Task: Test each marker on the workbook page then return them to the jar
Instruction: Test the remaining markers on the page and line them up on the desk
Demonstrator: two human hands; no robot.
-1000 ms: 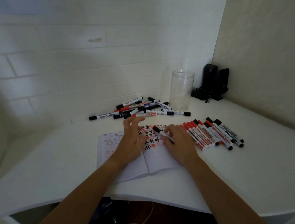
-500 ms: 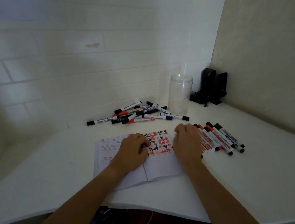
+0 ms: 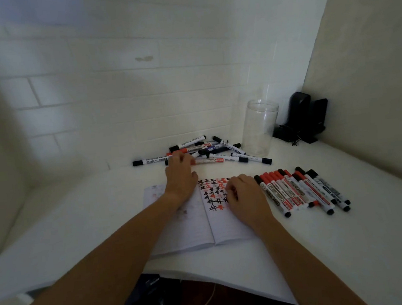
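On the white desk point(image 3: 85, 225) lies the open workbook with red and black marks point(image 3: 225, 225). The right hand point(image 3: 245, 198) rests on its page, fingers curled, contents not discernible. The left hand point(image 3: 181, 176) reaches into the loose marker pile point(image 3: 209, 150), fingers touching a red-capped white marker point(image 3: 208, 161). The clear plastic jar point(image 3: 259, 127) stands just beyond the pile.

You see a dim, evenly lit corner with a greenish-grey cast; soft shadow darkens the left of the white brick wall point(image 3: 117, 91). Wide-angle distortion bows the white table point(image 3: 348, 236) edge, corners blur, and faint glare marks the clear cylindrical plastic jar point(image 3: 260, 127).
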